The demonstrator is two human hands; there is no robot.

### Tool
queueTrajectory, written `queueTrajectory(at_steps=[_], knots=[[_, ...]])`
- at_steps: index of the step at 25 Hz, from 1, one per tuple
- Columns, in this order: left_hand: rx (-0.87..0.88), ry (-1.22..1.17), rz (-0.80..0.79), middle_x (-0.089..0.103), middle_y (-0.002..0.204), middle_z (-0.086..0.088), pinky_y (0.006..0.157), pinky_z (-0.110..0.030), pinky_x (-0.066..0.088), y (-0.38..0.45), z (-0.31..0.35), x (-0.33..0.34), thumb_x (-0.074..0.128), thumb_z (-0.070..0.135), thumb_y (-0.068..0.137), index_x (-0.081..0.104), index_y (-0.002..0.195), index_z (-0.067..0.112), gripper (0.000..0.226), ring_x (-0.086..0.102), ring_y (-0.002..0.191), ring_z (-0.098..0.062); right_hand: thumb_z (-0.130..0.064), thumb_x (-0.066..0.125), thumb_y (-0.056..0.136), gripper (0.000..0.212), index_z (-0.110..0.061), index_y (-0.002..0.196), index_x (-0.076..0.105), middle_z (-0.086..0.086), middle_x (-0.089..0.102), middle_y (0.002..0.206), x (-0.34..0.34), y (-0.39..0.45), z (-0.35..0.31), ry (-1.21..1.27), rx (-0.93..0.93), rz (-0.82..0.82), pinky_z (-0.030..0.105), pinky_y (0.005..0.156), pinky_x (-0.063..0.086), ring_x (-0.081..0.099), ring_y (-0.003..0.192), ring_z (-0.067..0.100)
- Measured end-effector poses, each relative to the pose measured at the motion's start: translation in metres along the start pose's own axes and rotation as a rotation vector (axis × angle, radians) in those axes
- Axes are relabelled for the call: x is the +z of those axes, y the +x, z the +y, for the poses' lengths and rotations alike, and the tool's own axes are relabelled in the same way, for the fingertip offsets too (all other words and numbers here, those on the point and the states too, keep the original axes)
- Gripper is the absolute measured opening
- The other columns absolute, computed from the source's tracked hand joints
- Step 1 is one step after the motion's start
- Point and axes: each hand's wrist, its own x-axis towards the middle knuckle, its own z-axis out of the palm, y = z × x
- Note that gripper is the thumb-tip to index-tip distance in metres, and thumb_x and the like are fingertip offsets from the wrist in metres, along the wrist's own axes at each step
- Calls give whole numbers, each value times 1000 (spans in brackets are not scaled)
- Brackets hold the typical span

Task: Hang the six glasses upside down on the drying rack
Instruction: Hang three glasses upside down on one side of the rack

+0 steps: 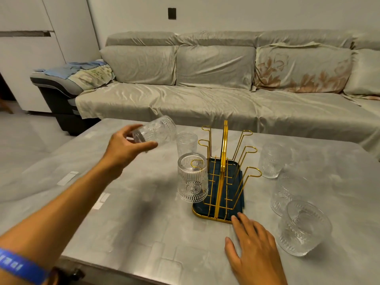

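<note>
A gold wire drying rack (223, 153) stands on a dark blue tray (236, 204) in the middle of the table. One ribbed glass (192, 177) hangs upside down on its near left prong. My left hand (125, 147) holds a second glass (156, 130) tilted on its side, up and to the left of the rack. Behind it an upright glass (186, 141) stands on the table by the rack's left side. Three more glasses stand to the right of the rack: far (273, 159), middle (285, 194) and near (304, 227). My right hand (253, 249) rests flat on the table, fingertips touching the tray's near edge.
The grey table (123, 212) has its near edge low in the frame. A long sofa (205, 79) covered in pale cloth runs behind the table. A blue band sits on my left wrist.
</note>
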Motion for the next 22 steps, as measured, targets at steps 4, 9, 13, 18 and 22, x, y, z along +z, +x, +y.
queueTrajectory(at_steps=[4, 9, 13, 18, 22], knots=[[136, 89, -127, 67, 105, -3, 66, -26, 57, 23, 83, -4, 91, 58, 36, 55, 112, 28, 90, 70, 87, -16, -62, 18, 88, 65, -38, 147, 8, -15, 5, 158, -3, 0, 0, 2, 0, -32, 35, 114, 15, 11, 142, 13], [209, 317, -331, 70, 103, -2, 64, -23, 54, 31, 120, 47, 90, 42, 55, 61, 120, 23, 74, 67, 87, -13, -61, 24, 87, 65, -36, 147, 17, -12, 13, 158, -6, 1, -3, -30, -12, -69, 38, 113, 21, 19, 141, 16], [231, 439, -404, 66, 109, -3, 62, -19, 46, 33, 109, 77, 90, 33, 60, 60, 122, 19, 70, 61, 84, -7, -52, 61, 66, 56, -21, 111, 70, 1, 68, 119, -21, 3, -7, -59, -19, -55, 45, 75, 57, 67, 99, 26], [193, 456, -432, 64, 121, -8, 70, -23, 45, 34, 91, 85, 90, 26, 62, 59, 124, 17, 70, 59, 97, -20, -55, 45, 81, 62, -27, 136, 47, -2, 41, 148, -17, 8, -7, -78, -20, -50, 49, 102, 39, 45, 129, 28], [193, 525, -482, 63, 124, -11, 67, -19, 44, 30, 83, 100, 90, 20, 62, 58, 125, 14, 70, 57, 96, -20, -55, 64, 69, 62, -23, 122, 62, 3, 58, 133, -20, 8, -8, -101, -33, -66, 50, 86, 51, 60, 112, 31]])
